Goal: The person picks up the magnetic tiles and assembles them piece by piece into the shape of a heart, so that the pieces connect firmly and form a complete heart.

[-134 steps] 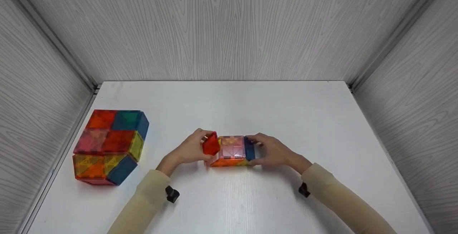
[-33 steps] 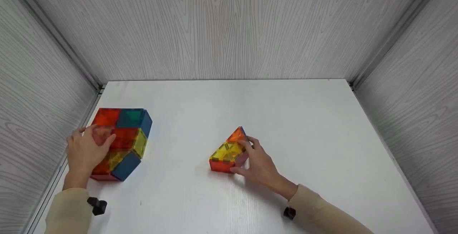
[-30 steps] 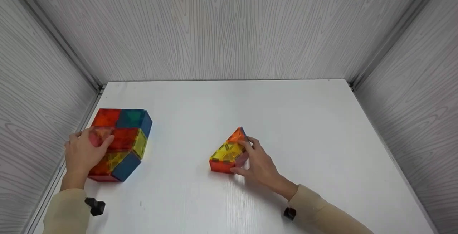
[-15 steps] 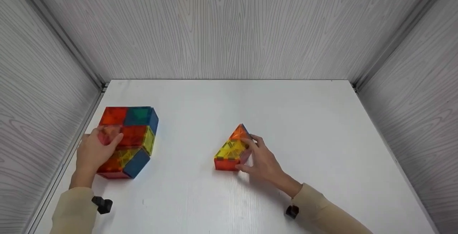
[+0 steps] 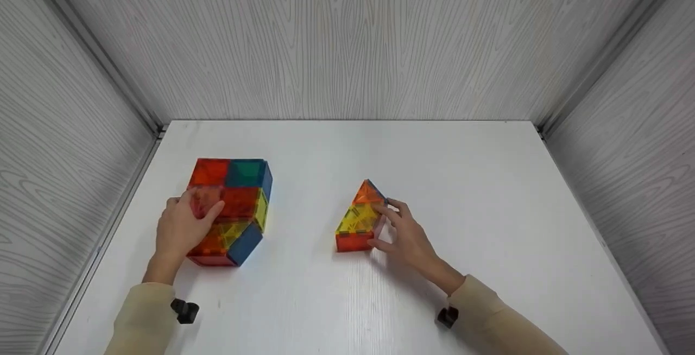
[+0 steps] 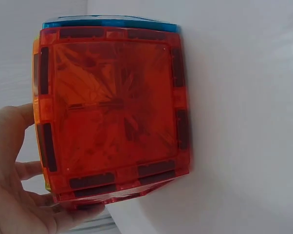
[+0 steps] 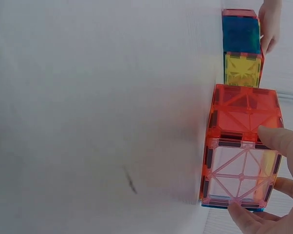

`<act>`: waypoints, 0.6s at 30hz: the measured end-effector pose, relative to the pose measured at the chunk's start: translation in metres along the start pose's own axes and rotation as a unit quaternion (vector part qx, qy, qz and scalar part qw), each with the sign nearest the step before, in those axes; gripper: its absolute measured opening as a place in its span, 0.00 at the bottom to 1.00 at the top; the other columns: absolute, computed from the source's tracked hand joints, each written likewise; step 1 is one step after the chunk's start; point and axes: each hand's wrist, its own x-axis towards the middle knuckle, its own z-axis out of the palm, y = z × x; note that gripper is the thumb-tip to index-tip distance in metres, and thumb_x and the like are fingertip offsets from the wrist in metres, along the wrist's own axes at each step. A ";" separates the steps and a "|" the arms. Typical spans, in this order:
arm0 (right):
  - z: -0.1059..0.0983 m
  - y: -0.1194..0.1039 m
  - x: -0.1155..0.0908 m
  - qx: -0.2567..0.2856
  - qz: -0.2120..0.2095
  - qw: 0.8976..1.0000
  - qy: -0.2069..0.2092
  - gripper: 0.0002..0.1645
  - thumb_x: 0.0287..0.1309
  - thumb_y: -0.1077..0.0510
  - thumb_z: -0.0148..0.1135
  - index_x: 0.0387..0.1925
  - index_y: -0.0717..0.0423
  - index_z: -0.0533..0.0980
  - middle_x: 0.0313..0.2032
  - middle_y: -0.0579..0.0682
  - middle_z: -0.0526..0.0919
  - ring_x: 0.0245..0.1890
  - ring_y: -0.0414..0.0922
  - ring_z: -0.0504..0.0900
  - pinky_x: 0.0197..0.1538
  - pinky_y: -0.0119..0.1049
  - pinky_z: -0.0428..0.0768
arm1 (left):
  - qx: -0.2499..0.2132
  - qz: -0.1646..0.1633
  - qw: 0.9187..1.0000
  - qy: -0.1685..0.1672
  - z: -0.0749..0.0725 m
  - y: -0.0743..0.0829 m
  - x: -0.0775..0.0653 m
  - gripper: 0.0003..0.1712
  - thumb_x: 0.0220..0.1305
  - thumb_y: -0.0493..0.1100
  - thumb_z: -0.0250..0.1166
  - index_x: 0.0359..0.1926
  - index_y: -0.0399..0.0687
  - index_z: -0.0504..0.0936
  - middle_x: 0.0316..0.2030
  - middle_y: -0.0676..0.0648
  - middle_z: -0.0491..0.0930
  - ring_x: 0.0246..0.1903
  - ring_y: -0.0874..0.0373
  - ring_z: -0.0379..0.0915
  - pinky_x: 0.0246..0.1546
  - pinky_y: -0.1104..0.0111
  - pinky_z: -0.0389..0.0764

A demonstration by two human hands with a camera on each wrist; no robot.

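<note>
In the head view my left hand [image 5: 182, 230] grips the left side of a larger magnetic-tile structure [image 5: 241, 203] of red, teal, yellow, pink and blue see-through tiles. Its fingers cover part of the pink top tile. The left wrist view shows a red square tile [image 6: 115, 107] facing the camera, with fingers curled round the structure's edge. At the table's middle my right hand [image 5: 410, 241] holds a smaller magnetic-tile block [image 5: 361, 217] from its right side. An orange triangle and a yellow square form its top. Thumb and fingers pinch its clear pink side [image 7: 241, 178] in the right wrist view.
Both structures rest on a white table [image 5: 304, 300], with a gap between them. Grey wood-grain panels [image 5: 347, 45] stand along the back and both sides. A black wrist device [image 5: 184, 310] sits at the left sleeve.
My left hand has left the small block, taken hold of the larger structure and slid it right. The small block has turned, its orange triangle now at the far end; my right hand stays on it.
</note>
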 end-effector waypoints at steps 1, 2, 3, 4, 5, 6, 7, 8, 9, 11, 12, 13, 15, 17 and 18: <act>-0.001 0.001 0.001 0.005 0.001 1.000 -0.004 0.45 0.55 0.53 0.82 0.72 0.43 0.73 0.74 0.60 0.68 0.56 0.60 0.86 0.58 0.53 0.87 | 0.000 0.001 1.000 -0.001 0.002 0.004 -0.001 0.52 0.73 0.70 0.59 0.77 0.32 0.62 0.62 0.21 0.71 0.60 0.26 0.72 0.60 0.34 0.80; -0.002 0.002 0.002 0.010 0.003 1.000 -0.009 0.45 0.55 0.53 0.82 0.72 0.43 0.73 0.74 0.60 0.68 0.56 0.61 0.86 0.58 0.54 0.87 | -0.001 0.002 1.000 -0.002 0.005 0.008 -0.001 0.51 0.73 0.70 0.59 0.77 0.33 0.62 0.62 0.21 0.71 0.60 0.27 0.72 0.60 0.34 0.79; -0.003 0.003 0.003 0.013 0.008 1.000 -0.015 0.45 0.55 0.52 0.82 0.73 0.42 0.73 0.74 0.60 0.67 0.56 0.61 0.86 0.59 0.55 0.86 | -0.002 0.003 1.000 -0.003 0.007 0.012 -0.002 0.51 0.73 0.69 0.59 0.77 0.33 0.63 0.62 0.22 0.71 0.60 0.27 0.72 0.60 0.34 0.80; -0.004 0.004 0.005 0.016 0.012 1.000 -0.019 0.45 0.55 0.52 0.82 0.73 0.42 0.73 0.75 0.59 0.67 0.57 0.61 0.86 0.60 0.56 0.86 | -0.003 0.004 1.000 -0.006 0.010 0.016 -0.002 0.51 0.73 0.70 0.60 0.77 0.34 0.62 0.63 0.22 0.71 0.61 0.28 0.72 0.61 0.34 0.80; -0.005 0.005 0.006 0.019 0.015 0.999 -0.025 0.45 0.55 0.52 0.82 0.73 0.41 0.73 0.75 0.59 0.67 0.58 0.62 0.85 0.60 0.57 0.85 | -0.003 0.005 1.000 -0.009 0.012 0.020 -0.003 0.51 0.73 0.69 0.60 0.77 0.34 0.62 0.63 0.22 0.71 0.61 0.28 0.72 0.61 0.35 0.79; -0.006 0.006 0.008 0.022 0.016 0.999 -0.028 0.45 0.55 0.52 0.82 0.73 0.41 0.73 0.75 0.59 0.66 0.58 0.62 0.85 0.61 0.57 0.85 | -0.004 0.006 1.000 -0.012 0.014 0.024 -0.003 0.51 0.73 0.69 0.60 0.78 0.35 0.62 0.64 0.22 0.70 0.62 0.28 0.72 0.62 0.35 0.79; -0.007 0.006 0.009 0.025 0.017 0.999 -0.032 0.45 0.55 0.52 0.82 0.73 0.41 0.73 0.76 0.59 0.66 0.59 0.63 0.85 0.61 0.58 0.85 | -0.004 0.008 1.000 -0.015 0.016 0.028 -0.003 0.51 0.73 0.69 0.60 0.78 0.35 0.61 0.64 0.23 0.70 0.62 0.29 0.71 0.63 0.35 0.78; -0.008 0.007 0.010 0.028 0.017 0.999 -0.036 0.45 0.55 0.53 0.82 0.73 0.41 0.73 0.76 0.59 0.66 0.59 0.63 0.85 0.62 0.58 0.84 | -0.005 0.009 1.000 -0.017 0.018 0.032 -0.003 0.51 0.73 0.69 0.60 0.78 0.36 0.61 0.65 0.23 0.69 0.63 0.29 0.71 0.63 0.35 0.78; -0.008 0.008 0.012 0.031 0.017 0.999 -0.039 0.45 0.56 0.53 0.81 0.74 0.41 0.72 0.76 0.59 0.66 0.59 0.63 0.85 0.62 0.59 0.84 | -0.005 0.011 1.000 -0.019 0.021 0.035 -0.004 0.51 0.73 0.69 0.60 0.78 0.36 0.61 0.65 0.23 0.69 0.63 0.29 0.71 0.64 0.35 0.78; -0.009 0.010 0.015 0.035 0.014 0.998 -0.047 0.45 0.56 0.54 0.81 0.74 0.41 0.72 0.77 0.59 0.65 0.59 0.64 0.85 0.63 0.59 0.84 | -0.004 0.015 1.000 -0.021 0.025 0.043 -0.004 0.51 0.73 0.68 0.61 0.79 0.36 0.61 0.66 0.23 0.69 0.63 0.29 0.71 0.64 0.35 0.78; -0.009 0.011 0.017 0.037 0.012 0.998 -0.050 0.45 0.57 0.54 0.81 0.74 0.40 0.72 0.77 0.59 0.65 0.60 0.64 0.85 0.63 0.59 0.84 | -0.004 0.018 1.000 -0.022 0.028 0.047 -0.004 0.51 0.73 0.68 0.61 0.79 0.37 0.61 0.66 0.23 0.69 0.64 0.29 0.71 0.64 0.36 0.78; -0.010 0.011 0.019 0.038 0.012 0.998 -0.055 0.45 0.57 0.54 0.80 0.74 0.39 0.71 0.77 0.59 0.64 0.60 0.64 0.84 0.63 0.59 0.83 | -0.004 0.020 1.000 -0.024 0.030 0.050 -0.004 0.50 0.73 0.68 0.61 0.79 0.37 0.61 0.66 0.23 0.69 0.64 0.29 0.71 0.64 0.36 0.78; -0.009 0.012 0.023 0.040 0.009 0.997 -0.060 0.45 0.58 0.54 0.80 0.75 0.39 0.71 0.78 0.59 0.63 0.61 0.64 0.84 0.64 0.59 0.83 | -0.003 0.025 0.999 -0.027 0.035 0.058 -0.005 0.50 0.72 0.68 0.61 0.79 0.38 0.61 0.67 0.24 0.69 0.64 0.30 0.71 0.65 0.37 0.78; -0.009 0.013 0.027 0.042 0.006 0.997 -0.061 0.45 0.58 0.54 0.80 0.75 0.39 0.71 0.78 0.59 0.63 0.61 0.64 0.84 0.64 0.58 0.83 | -0.003 0.030 0.999 -0.032 0.041 0.066 -0.005 0.50 0.72 0.67 0.62 0.79 0.39 0.61 0.67 0.24 0.69 0.65 0.30 0.71 0.65 0.37 0.78; -0.009 0.013 0.028 0.043 0.004 0.997 -0.061 0.45 0.58 0.54 0.80 0.75 0.40 0.71 0.78 0.59 0.63 0.61 0.64 0.84 0.64 0.58 0.83 | -0.003 0.033 0.999 -0.034 0.043 0.070 -0.005 0.49 0.72 0.67 0.62 0.79 0.40 0.61 0.68 0.25 0.69 0.66 0.30 0.71 0.65 0.37 0.78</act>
